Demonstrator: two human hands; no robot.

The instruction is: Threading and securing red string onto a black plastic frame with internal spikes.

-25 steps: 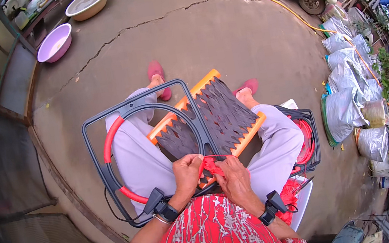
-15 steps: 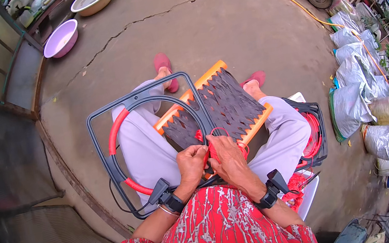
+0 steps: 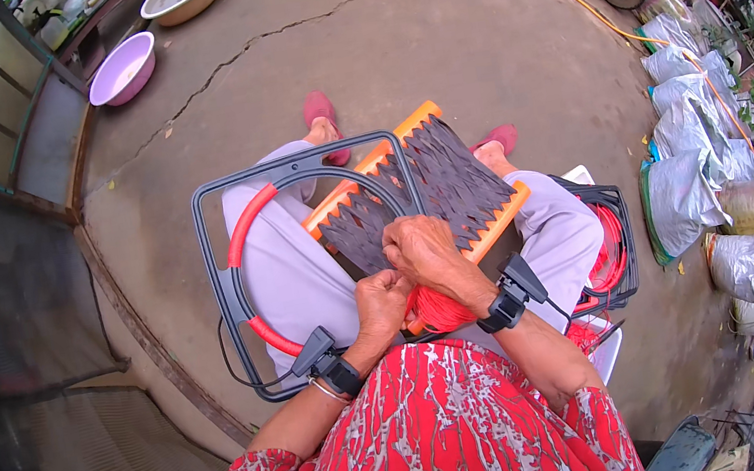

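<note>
A seated person worked red cord beside a black plastic frame (image 3: 229, 296) in a concrete yard, the frame resting over the left thigh. On its inner ring, an upper red section (image 3: 250, 223) and a lower red section (image 3: 272, 337) were in place, with bare black between them and across the upper arc. By that measure the piece looked only partly covered, though the ring's lower right lay hidden behind the hands. A loose bundle of red cord (image 3: 442, 311) sat in the lap, under the right wrist, so the handwork appeared unfinished.

The left hand (image 3: 382, 305) had thumb and forefinger pressed together, seemingly pinching the cord at the bundle's edge. The right hand (image 3: 428, 249) arched at the lower end of the frame's right bar, its fingers curled down; whether they gripped anything could not be told.

Eight-tenths of a second earlier, both hands had been low and level, a thin strand stretched between them. Now the right hand had risen above the left, leaving more of the bundle exposed, and that strand could no longer be made out.
</note>
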